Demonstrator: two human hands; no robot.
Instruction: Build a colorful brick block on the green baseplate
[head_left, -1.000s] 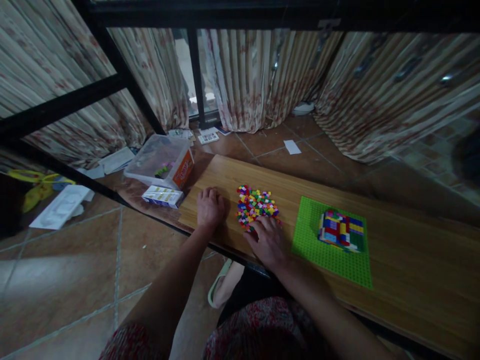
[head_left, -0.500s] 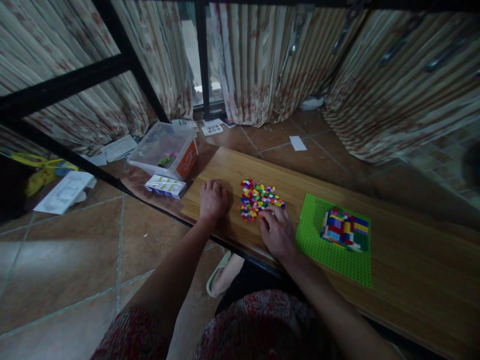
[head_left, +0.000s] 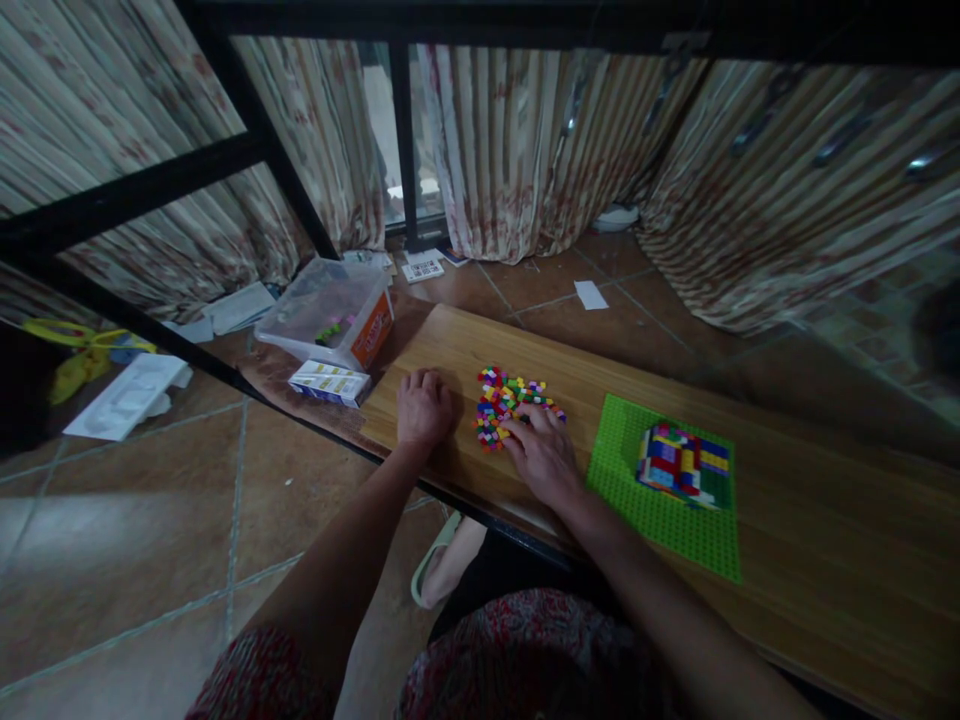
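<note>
A heap of small colourful toy bricks lies on the wooden bench top. My right hand reaches over the near right side of this heap, fingers apart and touching the bricks; no brick shows in its grasp. Left of the heap, my left hand rests on the wood with its fingers curled in, and nothing shows in it. To the right lies a green baseplate, bearing a low, many-coloured brick structure.
At the bench's left end stand a clear plastic tub with a few pieces inside and a small white-and-blue box. A black metal frame runs along the left. Papers and a white tray lie on the tiled floor.
My right hand has shifted slightly left, further over the bricks, and its fingers have spread. My left hand stays in place. The view has tilted up a little.
</note>
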